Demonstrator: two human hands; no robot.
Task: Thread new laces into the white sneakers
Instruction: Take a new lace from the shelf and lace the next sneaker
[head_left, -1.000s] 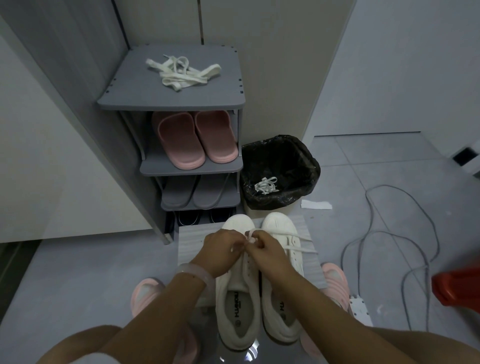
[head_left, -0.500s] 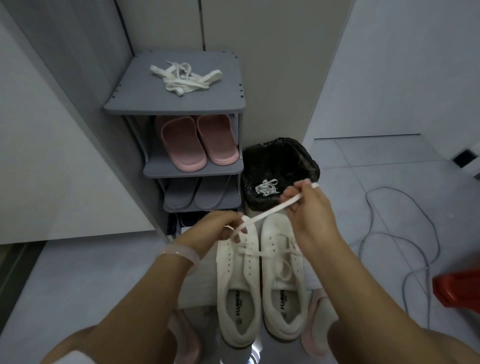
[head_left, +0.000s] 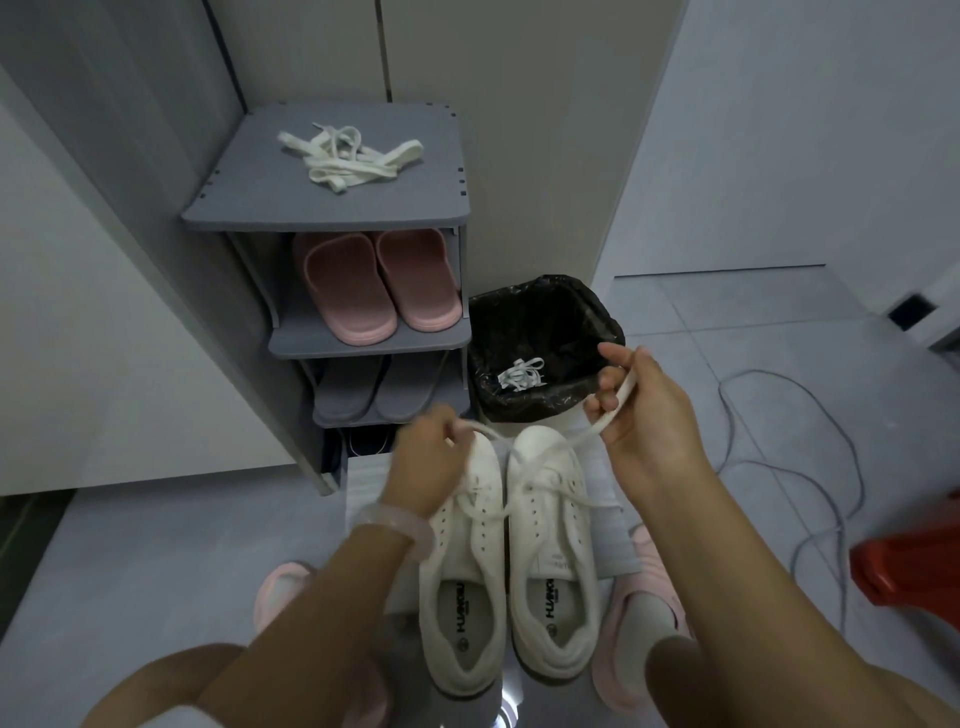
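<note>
Fingers (head_left: 615, 400) of the right hand (head_left: 649, 415) and left hand (head_left: 431, 457) pinch a white lace (head_left: 587, 434) above the sneakers (head_left: 550, 545), insoles reading "HUANQIU", toes toward the shoe rack (head_left: 332, 213).

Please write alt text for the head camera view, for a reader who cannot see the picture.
Two hands pull a white lace over a pair of white sneakers on the floor: the right hand grips it raised, the left hand pinches it near the left sneaker's toe. Behind stand a grey shoe rack with spare laces on top and a black-lined bin.
</note>
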